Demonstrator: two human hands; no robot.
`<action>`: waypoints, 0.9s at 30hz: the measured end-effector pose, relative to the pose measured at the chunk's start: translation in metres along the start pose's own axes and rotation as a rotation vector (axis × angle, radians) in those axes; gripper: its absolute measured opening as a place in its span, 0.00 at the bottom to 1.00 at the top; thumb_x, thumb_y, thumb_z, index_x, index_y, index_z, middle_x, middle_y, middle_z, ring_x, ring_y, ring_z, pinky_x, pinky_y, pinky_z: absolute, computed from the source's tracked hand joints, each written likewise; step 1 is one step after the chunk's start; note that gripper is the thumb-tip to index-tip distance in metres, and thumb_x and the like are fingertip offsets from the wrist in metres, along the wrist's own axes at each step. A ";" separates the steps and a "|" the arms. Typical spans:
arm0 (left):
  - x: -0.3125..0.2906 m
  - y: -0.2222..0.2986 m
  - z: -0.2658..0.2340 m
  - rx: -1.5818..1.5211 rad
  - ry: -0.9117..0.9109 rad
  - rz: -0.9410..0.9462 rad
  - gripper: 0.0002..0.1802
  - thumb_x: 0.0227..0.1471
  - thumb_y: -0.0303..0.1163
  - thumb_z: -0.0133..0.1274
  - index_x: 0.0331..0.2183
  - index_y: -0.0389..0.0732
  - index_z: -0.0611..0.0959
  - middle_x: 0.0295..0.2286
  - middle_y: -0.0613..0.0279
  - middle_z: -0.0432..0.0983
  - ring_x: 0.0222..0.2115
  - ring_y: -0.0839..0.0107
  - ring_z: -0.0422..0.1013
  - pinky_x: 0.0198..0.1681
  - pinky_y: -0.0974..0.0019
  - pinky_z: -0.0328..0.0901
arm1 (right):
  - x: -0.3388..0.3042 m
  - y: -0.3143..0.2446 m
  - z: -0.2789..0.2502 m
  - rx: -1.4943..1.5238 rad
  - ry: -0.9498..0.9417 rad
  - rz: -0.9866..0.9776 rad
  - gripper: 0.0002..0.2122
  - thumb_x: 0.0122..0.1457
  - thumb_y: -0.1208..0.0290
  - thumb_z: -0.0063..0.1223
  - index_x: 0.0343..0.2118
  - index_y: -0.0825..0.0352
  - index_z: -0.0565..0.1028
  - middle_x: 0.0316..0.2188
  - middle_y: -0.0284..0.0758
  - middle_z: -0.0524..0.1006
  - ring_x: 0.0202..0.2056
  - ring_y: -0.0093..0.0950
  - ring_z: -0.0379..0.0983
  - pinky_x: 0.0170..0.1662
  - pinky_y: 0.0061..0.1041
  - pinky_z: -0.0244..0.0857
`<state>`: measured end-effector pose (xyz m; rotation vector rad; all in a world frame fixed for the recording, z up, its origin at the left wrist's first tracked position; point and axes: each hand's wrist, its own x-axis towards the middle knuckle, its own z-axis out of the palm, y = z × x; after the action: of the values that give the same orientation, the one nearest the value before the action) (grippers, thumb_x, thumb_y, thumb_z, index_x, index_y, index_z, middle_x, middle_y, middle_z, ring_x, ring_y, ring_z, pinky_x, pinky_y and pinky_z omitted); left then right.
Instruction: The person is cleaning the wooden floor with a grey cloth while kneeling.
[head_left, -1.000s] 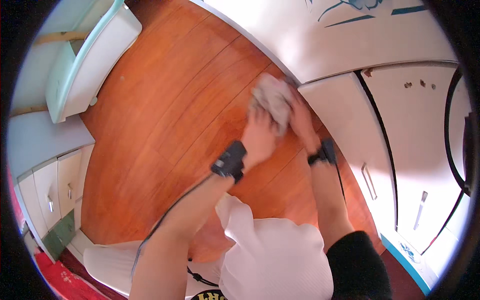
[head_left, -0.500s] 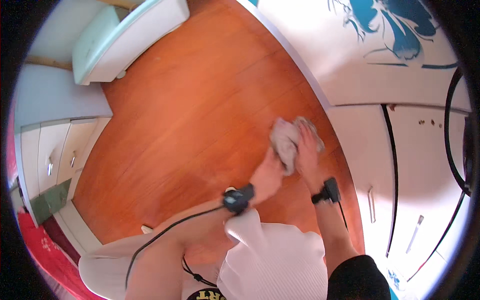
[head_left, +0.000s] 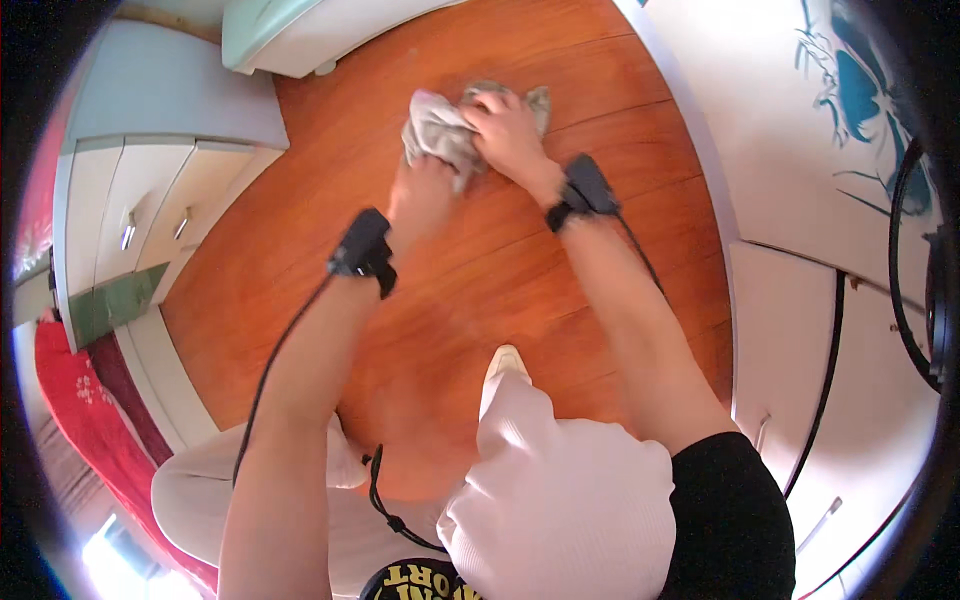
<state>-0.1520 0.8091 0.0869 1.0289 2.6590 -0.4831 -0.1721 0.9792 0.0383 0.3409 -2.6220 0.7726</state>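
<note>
A crumpled greyish-white cloth [head_left: 436, 122] lies bunched on the reddish-brown wooden floor [head_left: 480, 265], toward the far side. My left hand [head_left: 426, 188] grips its near left part, slightly smeared by motion. My right hand [head_left: 508, 138] presses on the right part, fingers curled over the folds. Both arms reach forward, and each wrist wears a black strapped device with a cable. Some fingertips are hidden in the cloth.
A white and pale-green piece of furniture [head_left: 320, 35] stands at the far edge. On the left is a low cabinet [head_left: 150, 200] with metal handles, beside a red fabric [head_left: 85, 390]. White cupboards [head_left: 780, 330] line the right. My shoe [head_left: 507, 362] rests on the floor.
Both hands have moved the cloth away from me and to the left across the floor. The view has shifted, and my shoe now shows between my arms.
</note>
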 end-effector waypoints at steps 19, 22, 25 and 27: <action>-0.133 0.223 0.001 -1.550 -0.525 0.334 0.16 0.45 0.32 0.46 0.36 0.34 0.78 0.34 0.41 0.74 0.38 0.47 0.71 0.39 0.52 0.67 | -0.254 -0.063 -0.246 0.566 -0.727 0.987 0.13 0.58 0.71 0.44 0.44 0.68 0.71 0.45 0.45 0.73 0.46 0.46 0.68 0.51 0.39 0.61; -0.113 0.151 -0.003 -1.682 -0.319 0.144 0.15 0.52 0.30 0.46 0.41 0.34 0.77 0.35 0.59 0.76 0.37 0.68 0.71 0.42 0.65 0.67 | -0.208 -0.024 -0.218 0.329 -0.782 0.728 0.16 0.62 0.64 0.40 0.46 0.71 0.70 0.41 0.51 0.74 0.44 0.49 0.70 0.48 0.39 0.63; -0.111 0.070 0.003 -1.860 -0.116 -0.065 0.14 0.54 0.30 0.46 0.41 0.34 0.77 0.34 0.63 0.76 0.35 0.72 0.70 0.39 0.65 0.67 | -0.115 -0.040 -0.192 0.291 -0.794 0.613 0.17 0.61 0.64 0.40 0.47 0.72 0.70 0.36 0.52 0.75 0.40 0.43 0.73 0.45 0.32 0.64; -0.109 0.025 0.005 -1.778 -0.054 -0.192 0.14 0.52 0.30 0.45 0.40 0.34 0.75 0.29 0.58 0.74 0.33 0.65 0.70 0.39 0.63 0.66 | -0.084 -0.035 -0.161 0.200 -0.673 0.543 0.18 0.61 0.62 0.42 0.47 0.72 0.70 0.37 0.50 0.74 0.39 0.42 0.71 0.44 0.33 0.64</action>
<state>-0.0556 0.7592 0.1146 0.1136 1.8723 1.5076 -0.0376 1.0507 0.1436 -0.0998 -3.3350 1.2808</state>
